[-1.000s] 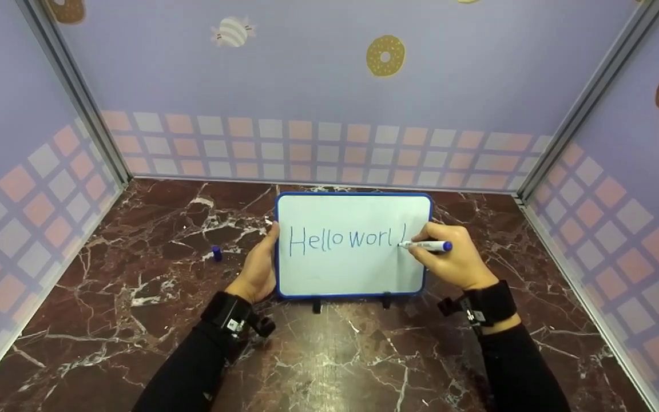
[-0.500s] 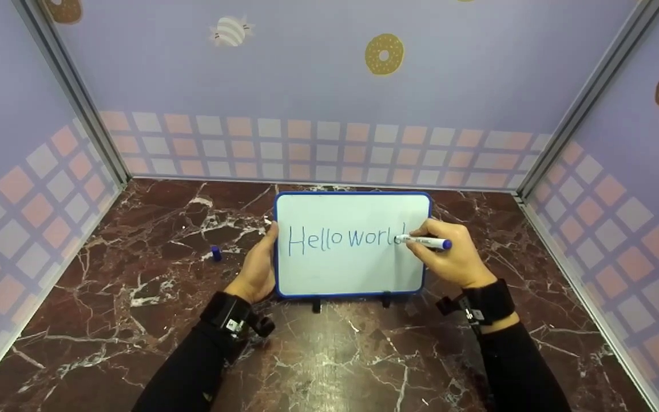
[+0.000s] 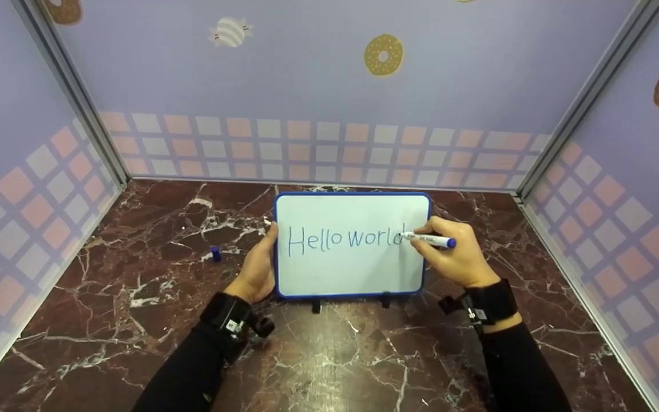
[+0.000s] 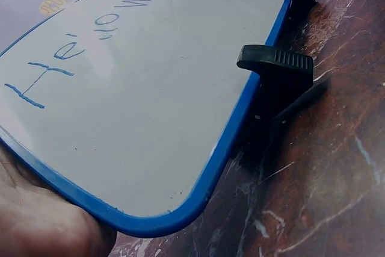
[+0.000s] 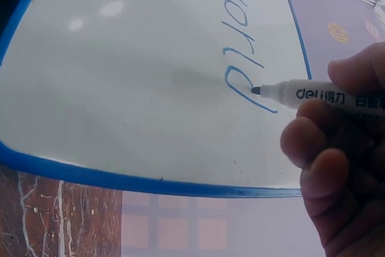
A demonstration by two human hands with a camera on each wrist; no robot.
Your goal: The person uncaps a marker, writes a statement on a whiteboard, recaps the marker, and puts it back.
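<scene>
A small whiteboard [image 3: 341,274] with a blue frame stands tilted back on black feet, with "Hello world" in blue across it. My right hand [image 3: 456,252] pinches a white whiteboard marker [image 3: 429,238] with a blue end. In the right wrist view the dark tip of the marker [image 5: 283,92] is at the letter d, by its stem. My left hand [image 3: 258,266] holds the board's left edge, thumb along the frame; its other fingers are hidden behind the board. Part of that hand [image 4: 48,227] shows against the blue frame in the left wrist view.
A blue marker cap [image 3: 215,254] lies on the dark red marbled table [image 3: 152,343], left of my left hand. Black feet [image 4: 280,64] jut forward from the board's lower edge. Patterned panels [image 3: 318,74] enclose the table at the back and both sides.
The marker tip has moved through the rounded part of the d and now sits slightly right and higher, by its stem. My left hand and the whiteboard keep their places.
</scene>
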